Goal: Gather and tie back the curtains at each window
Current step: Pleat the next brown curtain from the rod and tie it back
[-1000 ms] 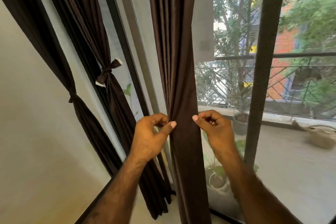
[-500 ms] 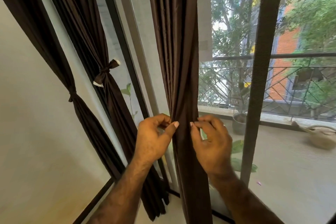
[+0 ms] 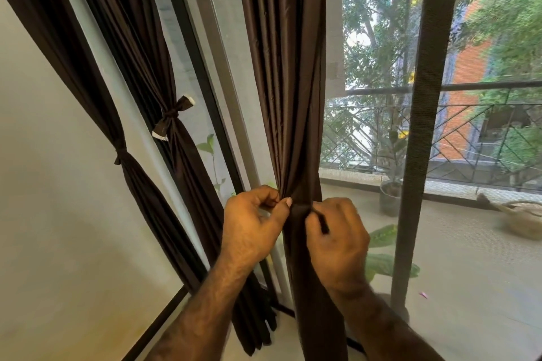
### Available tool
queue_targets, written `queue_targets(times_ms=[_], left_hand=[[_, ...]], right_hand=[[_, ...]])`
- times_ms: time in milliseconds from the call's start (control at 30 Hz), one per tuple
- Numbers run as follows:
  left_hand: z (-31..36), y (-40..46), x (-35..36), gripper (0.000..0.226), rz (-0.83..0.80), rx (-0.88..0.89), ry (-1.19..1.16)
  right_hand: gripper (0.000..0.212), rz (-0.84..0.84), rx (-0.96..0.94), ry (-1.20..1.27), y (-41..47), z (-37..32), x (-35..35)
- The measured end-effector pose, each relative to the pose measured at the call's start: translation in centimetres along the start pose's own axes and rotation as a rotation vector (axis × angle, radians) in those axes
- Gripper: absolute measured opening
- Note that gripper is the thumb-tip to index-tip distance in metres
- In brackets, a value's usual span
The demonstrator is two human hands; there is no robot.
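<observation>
A dark brown curtain [image 3: 289, 82] hangs in the middle of the head view, bunched into a narrow waist at hand height. My left hand [image 3: 252, 226] pinches the gathered folds from the left, thumb against the cloth. My right hand [image 3: 337, 240] grips the curtain from the right and holds a thin dark tie strip [image 3: 321, 221] between its fingers. To the left hang two more brown curtains: one [image 3: 146, 73] bound with a bow-like tie [image 3: 173, 117], the other [image 3: 73, 67] cinched by a knot [image 3: 120, 152] against the wall.
A dark window frame post [image 3: 422, 114] stands right of the held curtain. Behind the mesh screen lie a balcony with a railing [image 3: 469, 86], a potted plant [image 3: 391, 196] and a low basket [image 3: 525, 218]. A cream wall [image 3: 44, 214] fills the left.
Both hands have closed in on the curtain, squeezing it from a wide band into a narrow bunch. My right hand moved left and now shows a dark strip in its fingers.
</observation>
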State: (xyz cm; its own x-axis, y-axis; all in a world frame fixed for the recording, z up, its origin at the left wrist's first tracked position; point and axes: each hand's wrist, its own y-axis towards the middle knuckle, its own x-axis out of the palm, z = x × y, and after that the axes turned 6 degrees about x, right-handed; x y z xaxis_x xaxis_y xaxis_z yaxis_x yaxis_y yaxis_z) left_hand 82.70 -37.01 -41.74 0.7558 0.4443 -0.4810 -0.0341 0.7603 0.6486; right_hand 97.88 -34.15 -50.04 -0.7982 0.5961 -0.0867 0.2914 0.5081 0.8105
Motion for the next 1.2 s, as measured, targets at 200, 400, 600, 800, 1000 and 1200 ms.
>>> queue_targets(times_ms=[200, 400, 600, 800, 1000, 1200], left_hand=[[0.0, 0.0, 0.7, 0.012, 0.017, -0.007, -0.051], [-0.3, 0.5, -0.3, 0.016, -0.068, 0.048, -0.057], [-1.6, 1.6, -2.2, 0.03, -0.168, -0.014, -0.146], [-2.1, 1.9, -3.9, 0.017, -0.307, -0.047, -0.288], [-3.0, 1.5, -3.1, 0.025, -0.112, -0.068, -0.123], [-1.6, 1.3, -0.5, 0.012, -0.045, 0.002, -0.048]], right_hand=[[0.026, -0.131, -0.295, -0.167, -1.0, 0.5, 0.8], [0.029, -0.323, -0.4, -0.127, -0.8, 1.2, 0.2], [0.05, -0.314, 0.243, 0.135, 2.4, 4.0, 0.6], [0.045, -0.585, 0.832, 0.75, 6.1, 5.4, 2.6], [0.017, -0.207, 0.511, 0.173, 4.0, 4.4, 1.3], [0.018, -0.256, -0.164, -0.042, -1.3, 1.1, 1.4]])
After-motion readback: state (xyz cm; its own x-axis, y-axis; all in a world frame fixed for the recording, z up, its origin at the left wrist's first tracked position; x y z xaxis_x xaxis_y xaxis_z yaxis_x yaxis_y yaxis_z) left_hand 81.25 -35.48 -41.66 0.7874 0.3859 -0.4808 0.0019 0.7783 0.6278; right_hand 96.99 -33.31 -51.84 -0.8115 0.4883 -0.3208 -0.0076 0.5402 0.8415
